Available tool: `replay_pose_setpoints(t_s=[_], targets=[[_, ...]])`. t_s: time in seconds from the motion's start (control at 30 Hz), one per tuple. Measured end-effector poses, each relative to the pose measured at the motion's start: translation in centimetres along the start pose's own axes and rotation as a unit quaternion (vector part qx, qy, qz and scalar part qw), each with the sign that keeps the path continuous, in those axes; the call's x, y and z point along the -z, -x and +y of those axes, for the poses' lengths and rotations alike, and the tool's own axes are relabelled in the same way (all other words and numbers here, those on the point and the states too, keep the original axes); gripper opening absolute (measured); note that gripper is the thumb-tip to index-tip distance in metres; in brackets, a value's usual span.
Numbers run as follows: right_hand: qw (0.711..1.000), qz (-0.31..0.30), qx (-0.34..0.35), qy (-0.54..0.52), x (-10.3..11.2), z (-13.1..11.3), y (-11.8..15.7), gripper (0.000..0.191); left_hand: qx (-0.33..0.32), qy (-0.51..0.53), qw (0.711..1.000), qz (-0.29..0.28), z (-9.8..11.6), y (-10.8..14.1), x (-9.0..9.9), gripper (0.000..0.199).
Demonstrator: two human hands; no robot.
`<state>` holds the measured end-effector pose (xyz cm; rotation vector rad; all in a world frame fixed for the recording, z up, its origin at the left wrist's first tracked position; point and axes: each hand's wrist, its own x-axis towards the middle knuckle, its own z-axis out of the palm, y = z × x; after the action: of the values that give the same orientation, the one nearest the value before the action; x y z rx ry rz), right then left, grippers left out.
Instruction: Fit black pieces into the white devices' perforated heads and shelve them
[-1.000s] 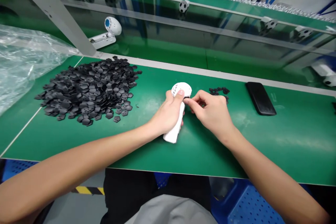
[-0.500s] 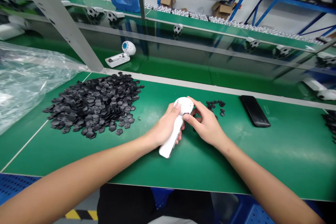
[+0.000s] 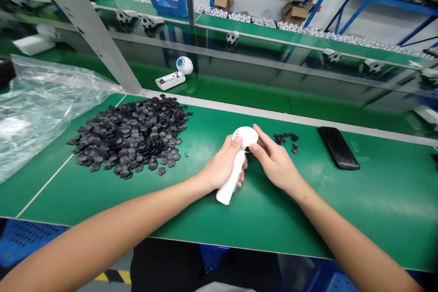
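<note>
The left hand (image 3: 222,163) gripped a white plastic, round-headed, long-handled device (image 3: 236,173); the right hand (image 3: 275,160), fingers slightly parted, touched its head's right edge, hold unclear.

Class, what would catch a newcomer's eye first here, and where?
First, probably, the big heap of black pieces on the left of the green tabletop. At centre, a white device is held in the left hand, the right hand at its round head. A black slab lies further right.
</note>
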<state>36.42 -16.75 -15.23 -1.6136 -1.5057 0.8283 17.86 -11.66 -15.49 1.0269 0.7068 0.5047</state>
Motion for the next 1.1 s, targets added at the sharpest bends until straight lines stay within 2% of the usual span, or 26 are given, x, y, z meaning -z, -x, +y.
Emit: replay_pose_setpoints(t_s=[0.13,0.23,0.33,0.43,0.53,0.63,0.73,0.8,1.0,1.1], targets=[[0.999,0.043,0.004,0.025,2.5,0.9,-0.6,0.057,0.000,0.031,0.999,-0.017,0.3,-0.2,0.5,0.050],[0.990,0.082,0.027,0.114,4.4,1.0,-0.9,0.036,0.000,0.031,0.999,-0.027,0.5,0.0,0.7,0.048],[0.992,0.065,0.014,0.105,5.3,1.0,-1.1,0.029,0.000,0.027,0.999,-0.034,0.6,0.2,0.7,0.047],[0.999,0.024,-0.028,0.010,5.3,0.9,-1.2,0.035,0.001,0.025,0.999,-0.036,0.7,0.2,0.7,0.050],[0.998,-0.001,-0.038,-0.040,5.1,0.9,-1.1,0.040,0.000,0.026,0.999,-0.030,0.7,0.2,0.6,0.049],[0.999,-0.001,0.003,0.050,5.1,0.9,-0.9,0.036,-0.001,0.033,0.999,-0.027,0.7,0.2,0.6,0.046],[0.977,-0.007,0.073,0.201,4.9,1.1,-0.7,0.029,0.005,0.040,0.999,-0.022,0.8,0.2,0.5,0.047],[0.962,-0.028,0.093,0.255,4.7,1.2,-0.6,0.025,0.009,0.044,0.999,-0.019,0.8,0.2,0.5,0.050],[0.937,-0.036,0.095,0.333,3.8,1.3,-0.4,0.023,0.004,0.055,0.998,-0.028,0.7,0.0,0.7,0.052],[0.950,-0.012,0.108,0.294,3.5,1.1,-0.7,0.025,-0.020,0.040,0.998,-0.039,0.7,0.3,0.7,0.048]])
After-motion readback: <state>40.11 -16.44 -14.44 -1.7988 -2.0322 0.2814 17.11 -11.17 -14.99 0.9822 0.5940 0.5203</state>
